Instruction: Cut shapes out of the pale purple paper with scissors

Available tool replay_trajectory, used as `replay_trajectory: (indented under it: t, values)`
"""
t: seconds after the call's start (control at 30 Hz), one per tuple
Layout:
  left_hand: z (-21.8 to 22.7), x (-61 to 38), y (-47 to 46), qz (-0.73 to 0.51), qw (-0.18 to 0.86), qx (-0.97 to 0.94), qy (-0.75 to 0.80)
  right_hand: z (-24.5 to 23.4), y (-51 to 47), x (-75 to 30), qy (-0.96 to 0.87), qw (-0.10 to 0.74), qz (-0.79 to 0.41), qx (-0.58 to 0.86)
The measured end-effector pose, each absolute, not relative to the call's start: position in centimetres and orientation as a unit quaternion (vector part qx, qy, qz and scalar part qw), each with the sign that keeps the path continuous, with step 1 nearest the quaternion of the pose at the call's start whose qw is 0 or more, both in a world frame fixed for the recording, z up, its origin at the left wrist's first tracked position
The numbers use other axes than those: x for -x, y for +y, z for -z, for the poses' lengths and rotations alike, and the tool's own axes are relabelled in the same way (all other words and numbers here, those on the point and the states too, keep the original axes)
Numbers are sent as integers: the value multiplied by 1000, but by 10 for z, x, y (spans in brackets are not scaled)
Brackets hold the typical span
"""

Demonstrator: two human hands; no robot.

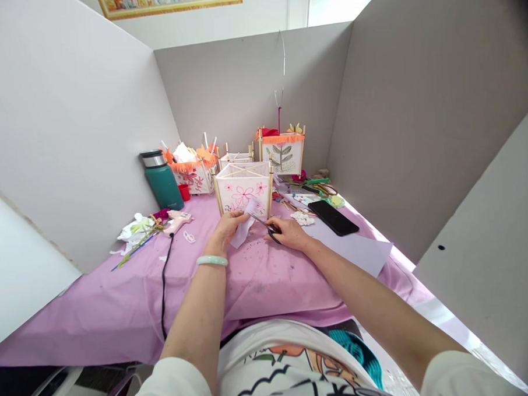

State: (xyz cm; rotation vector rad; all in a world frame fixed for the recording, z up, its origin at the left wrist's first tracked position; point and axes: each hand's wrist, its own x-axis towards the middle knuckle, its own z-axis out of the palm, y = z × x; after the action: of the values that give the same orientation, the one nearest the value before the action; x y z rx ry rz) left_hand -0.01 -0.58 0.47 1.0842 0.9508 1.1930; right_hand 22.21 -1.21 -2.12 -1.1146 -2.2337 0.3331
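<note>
My left hand [227, 227] pinches a small piece of pale lilac paper [243, 229] above the purple tablecloth [119, 297]. My right hand [290, 234] grips black-handled scissors [269, 227], whose blades point left into the paper's edge. A pale green bangle sits on my left wrist. Just beyond both hands stands a square paper lantern [244, 189] with pink flowers and wooden corner posts.
Behind are more lanterns [283, 151], one with orange fringe [193, 172], a green flask [162, 179], a pink glue gun [176, 221] with a black cord, a black phone [333, 217] and a lilac sheet [358, 249]. Grey partition walls enclose the table on three sides.
</note>
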Motion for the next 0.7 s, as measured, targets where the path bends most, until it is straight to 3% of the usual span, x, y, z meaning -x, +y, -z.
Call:
replay_trajectory:
  t: [0.7]
  values:
    - [-1,4,-1,-499,597,-475,411,21,-12,-221,-837,307,-112,440]
